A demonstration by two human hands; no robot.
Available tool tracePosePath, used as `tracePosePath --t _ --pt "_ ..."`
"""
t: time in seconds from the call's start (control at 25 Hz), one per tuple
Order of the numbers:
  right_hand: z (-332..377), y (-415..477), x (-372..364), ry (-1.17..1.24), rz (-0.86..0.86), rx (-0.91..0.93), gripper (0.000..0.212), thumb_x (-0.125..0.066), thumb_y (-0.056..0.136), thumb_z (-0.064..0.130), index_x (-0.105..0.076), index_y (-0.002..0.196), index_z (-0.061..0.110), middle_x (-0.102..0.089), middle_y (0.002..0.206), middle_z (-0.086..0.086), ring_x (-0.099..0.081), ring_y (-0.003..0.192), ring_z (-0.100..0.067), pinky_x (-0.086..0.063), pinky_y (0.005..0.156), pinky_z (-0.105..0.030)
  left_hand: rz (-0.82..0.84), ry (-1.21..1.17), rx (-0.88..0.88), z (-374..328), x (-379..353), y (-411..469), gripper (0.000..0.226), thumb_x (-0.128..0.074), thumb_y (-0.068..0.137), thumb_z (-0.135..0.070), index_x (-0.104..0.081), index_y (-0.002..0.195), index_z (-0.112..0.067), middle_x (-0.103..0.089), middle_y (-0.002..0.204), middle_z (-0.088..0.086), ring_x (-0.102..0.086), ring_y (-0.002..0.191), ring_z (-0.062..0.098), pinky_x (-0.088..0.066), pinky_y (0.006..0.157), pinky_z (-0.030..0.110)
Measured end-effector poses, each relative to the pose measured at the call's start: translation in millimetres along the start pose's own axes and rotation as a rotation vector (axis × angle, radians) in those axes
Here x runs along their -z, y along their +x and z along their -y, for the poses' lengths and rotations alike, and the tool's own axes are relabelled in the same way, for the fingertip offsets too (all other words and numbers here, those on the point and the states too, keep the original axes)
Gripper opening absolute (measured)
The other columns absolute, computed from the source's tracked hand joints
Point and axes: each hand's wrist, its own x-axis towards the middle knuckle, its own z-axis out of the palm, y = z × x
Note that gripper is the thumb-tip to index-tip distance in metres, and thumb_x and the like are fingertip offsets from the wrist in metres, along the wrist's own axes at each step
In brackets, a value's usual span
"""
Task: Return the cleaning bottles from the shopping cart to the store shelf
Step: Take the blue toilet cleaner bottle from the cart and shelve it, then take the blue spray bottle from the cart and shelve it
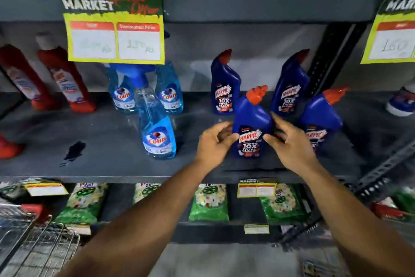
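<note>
A blue Harpic bottle (251,117) with a red cap stands upright near the front of the dark grey shelf (107,142). My left hand (213,144) presses its left side and my right hand (292,144) presses its right side, fingertips on the label. Three more Harpic bottles stand around it: one behind at the left (224,83), one behind at the right (289,83), and one (321,115) close beside my right hand. The wire shopping cart (27,231) shows at the bottom left; what is in it is hidden.
Three light blue Colin spray bottles (157,133) stand left of the Harpic group, and red bottles (65,81) stand further left. A dark stain (74,151) marks the shelf. Price signs (114,25) hang from the shelf above. Green packets (208,202) fill the lower shelf.
</note>
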Motion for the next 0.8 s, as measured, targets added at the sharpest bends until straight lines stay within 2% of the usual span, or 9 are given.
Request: tracePosePath --t 0.08,0.2,0.28,0.4,0.48,0.56,0.64,0.72,0.8 --pt "4.8 -9.6 -6.8 -0.073 -0.080 0.027 0.066 -0.065 0.085 0.020 -0.034 0.143 0.025 -0.056 0.136 -0.005 -0.056 0.121 -0.017 -0.045 0.104 -0.036 -0.016 0.031 0.008 -1.7 4.4 -7.2 0.043 -0.069 0.079 -0.008 -0.058 0.121 -0.006 -0.066 0.110 0.004 -0.064 0.089 -0.004 -0.052 0.094 0.031" --pt "16.2 -36.3 -33.3 -0.131 -0.404 0.285 0.047 -0.064 0.085 0.017 -0.052 0.130 0.012 -0.053 0.126 -0.012 -0.057 0.115 -0.026 -0.049 0.097 -0.044 -0.116 0.020 0.049 1.8 32.0 -43.3 0.042 -0.068 0.081 -0.011 -0.057 0.121 -0.019 -0.064 0.114 0.003 -0.064 0.094 -0.001 -0.050 0.088 0.015" --pt "33.4 -59.8 -74.1 -0.076 -0.389 0.466 0.031 -0.063 0.084 0.011 -0.062 0.114 0.004 -0.055 0.113 -0.008 -0.061 0.102 -0.027 -0.051 0.090 -0.042 -0.247 0.017 0.078 15.0 73.8 -91.5 0.034 -0.066 0.084 -0.007 -0.059 0.115 -0.020 -0.066 0.108 -0.001 -0.063 0.093 -0.007 -0.047 0.084 0.008" --pt "66.0 -77.4 -146.4 -0.004 -0.015 0.605 0.027 -0.062 0.084 0.016 -0.066 0.109 0.007 -0.061 0.108 -0.006 -0.063 0.098 -0.021 -0.052 0.088 -0.039 -0.504 0.043 0.219 37.6 160.4 -177.6 0.024 -0.064 0.085 -0.005 -0.064 0.108 -0.011 -0.068 0.095 -0.006 -0.063 0.080 -0.011 -0.048 0.077 0.008" --pt "98.3 -86.2 -197.1 0.009 0.265 0.562 0.031 -0.062 0.083 0.021 -0.065 0.113 0.013 -0.062 0.115 -0.004 -0.060 0.106 -0.015 -0.049 0.095 -0.034 -0.621 -0.023 0.369 53.0 225.2 -232.4 0.016 -0.059 0.087 -0.001 -0.066 0.100 -0.009 -0.067 0.089 0.007 -0.063 0.077 0.006 -0.051 0.074 0.023" --pt "136.2 -89.5 -239.3 -0.004 0.478 0.566 0.038 -0.061 0.081 0.025 -0.062 0.118 0.018 -0.059 0.123 -0.002 -0.053 0.114 -0.009 -0.038 0.102 -0.018 -0.718 -0.104 0.525 59.9 281.7 -273.7 0.013 -0.056 0.090 -0.007 -0.066 0.093 -0.015 -0.065 0.088 0.010 -0.060 0.079 0.018 -0.046 0.073 0.031" --pt "183.1 -103.9 -307.2 -0.053 0.743 0.651 0.039 -0.060 0.082 0.025 -0.059 0.121 0.020 -0.056 0.128 0.000 -0.048 0.119 -0.009 -0.030 0.101 -0.012 -0.905 -0.022 0.640 75.5 349.5 -332.6 0.012 -0.056 0.090 -0.010 -0.064 0.098 -0.014 -0.063 0.086 0.006 -0.057 0.074 0.015 -0.044 0.065 0.025" --pt "227.3 -115.2 -372.2 -0.116 0.937 0.714 0.038 -0.059 0.085 0.022 -0.057 0.123 0.022 -0.052 0.131 0.003 -0.046 0.122 -0.010 -0.029 0.100 -0.014 -1.048 0.080 0.771 95.8 405.6 -384.5 0.021 -0.058 0.090 -0.009 -0.060 0.110 -0.013 -0.059 0.076 0.005 -0.053 0.057 0.007 -0.040 0.046 0.013" --pt "263.3 -132.5 -442.2 -0.179 1.075 0.746 0.038 -0.059 0.086 0.020 -0.056 0.124 0.021 -0.051 0.133 0.000 -0.047 0.122 -0.016 -0.032 0.099 -0.019 -1.133 0.049 0.938 124.7 448.3 -434.8 0.013 -0.059 0.088 -0.009 -0.061 0.099 -0.015 -0.048 0.061 0.006 -0.043 0.038 0.006 -0.030 0.035 0.014"
